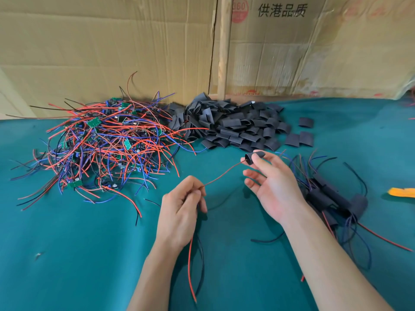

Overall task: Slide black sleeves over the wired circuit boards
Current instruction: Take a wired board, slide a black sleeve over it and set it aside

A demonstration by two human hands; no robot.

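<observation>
Two hands are engaged at the threading step: a black sleeve (254,156) is pinched in the grip of the right hand (272,187), above the green worktop (67,254) in front of the sleeve pile (235,124). A red wire (222,177), its end at the sleeve mouth, is clamped in the left hand (183,207). It is judged that the sleeve must next be drawn along the wire toward the board, which is hidden in the fist.

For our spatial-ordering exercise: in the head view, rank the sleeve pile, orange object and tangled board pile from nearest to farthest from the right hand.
From the right hand:
1. Sleeve pile, just beyond it.
2. Orange object, far right.
3. Tangled board pile, far left.
</observation>
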